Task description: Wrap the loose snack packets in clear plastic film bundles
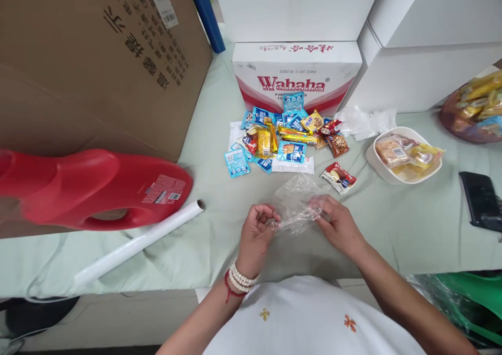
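A thin clear plastic bag is pinched between both of my hands just above the pale green tablecloth. My left hand, with a bead bracelet and a red string at the wrist, grips the bag's left edge with closed fingers. Fingers of my right hand are pressed together on the bag's right edge. Beyond the bag lies a pile of small wrapped snacks in blue, yellow and red wrappers. One red snack packet lies apart, near my right hand.
A red jug lies on its side at left beside a white roll. A big brown carton and a Wahaha box stand behind. A white bowl holds snacks; a black phone lies at right.
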Demonstrator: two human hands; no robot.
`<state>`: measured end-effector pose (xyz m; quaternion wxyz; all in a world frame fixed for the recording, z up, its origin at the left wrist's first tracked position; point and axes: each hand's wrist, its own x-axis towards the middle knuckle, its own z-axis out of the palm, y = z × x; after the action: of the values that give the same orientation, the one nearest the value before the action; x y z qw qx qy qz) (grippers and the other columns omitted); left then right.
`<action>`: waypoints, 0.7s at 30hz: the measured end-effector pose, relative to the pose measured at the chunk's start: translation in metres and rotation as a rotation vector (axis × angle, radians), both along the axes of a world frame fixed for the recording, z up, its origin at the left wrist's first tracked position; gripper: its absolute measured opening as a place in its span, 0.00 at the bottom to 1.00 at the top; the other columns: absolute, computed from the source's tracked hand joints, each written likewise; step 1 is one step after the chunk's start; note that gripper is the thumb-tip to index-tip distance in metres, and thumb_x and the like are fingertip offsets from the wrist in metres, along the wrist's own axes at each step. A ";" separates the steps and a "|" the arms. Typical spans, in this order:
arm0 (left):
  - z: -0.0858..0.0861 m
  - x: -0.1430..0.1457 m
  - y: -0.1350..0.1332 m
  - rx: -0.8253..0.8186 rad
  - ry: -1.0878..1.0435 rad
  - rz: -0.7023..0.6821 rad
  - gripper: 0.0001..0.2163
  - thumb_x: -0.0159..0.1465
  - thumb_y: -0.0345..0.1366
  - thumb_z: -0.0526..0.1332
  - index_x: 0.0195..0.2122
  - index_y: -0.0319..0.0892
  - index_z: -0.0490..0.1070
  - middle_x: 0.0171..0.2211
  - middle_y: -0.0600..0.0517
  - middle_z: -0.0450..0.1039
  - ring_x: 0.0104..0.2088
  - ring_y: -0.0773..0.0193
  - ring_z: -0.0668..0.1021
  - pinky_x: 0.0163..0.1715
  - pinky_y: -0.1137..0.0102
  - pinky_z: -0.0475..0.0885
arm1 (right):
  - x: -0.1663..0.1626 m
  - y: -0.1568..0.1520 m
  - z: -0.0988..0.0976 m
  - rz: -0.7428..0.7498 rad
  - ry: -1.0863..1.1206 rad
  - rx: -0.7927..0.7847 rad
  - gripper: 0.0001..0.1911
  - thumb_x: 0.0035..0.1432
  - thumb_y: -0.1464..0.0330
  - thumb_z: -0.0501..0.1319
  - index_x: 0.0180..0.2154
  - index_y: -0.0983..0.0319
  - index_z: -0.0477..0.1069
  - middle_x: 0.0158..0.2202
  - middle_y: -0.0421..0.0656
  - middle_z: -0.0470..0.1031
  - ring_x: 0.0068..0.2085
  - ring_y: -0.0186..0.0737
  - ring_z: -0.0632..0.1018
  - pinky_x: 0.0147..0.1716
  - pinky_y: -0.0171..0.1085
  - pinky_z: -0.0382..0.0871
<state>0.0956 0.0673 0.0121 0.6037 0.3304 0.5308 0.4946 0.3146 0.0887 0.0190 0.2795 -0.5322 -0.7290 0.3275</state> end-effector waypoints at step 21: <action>-0.013 -0.020 0.026 -0.098 0.150 0.181 0.16 0.63 0.50 0.64 0.28 0.43 0.67 0.22 0.59 0.61 0.21 0.72 0.61 0.21 0.74 0.56 | 0.000 0.003 -0.011 -0.093 0.130 -0.157 0.09 0.66 0.61 0.60 0.39 0.58 0.76 0.29 0.39 0.72 0.28 0.36 0.70 0.30 0.35 0.65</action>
<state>0.0756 0.0935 -0.0006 0.5308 0.2872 0.6257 0.4942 0.3145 0.0921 0.0079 0.2987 -0.5632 -0.6560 0.4041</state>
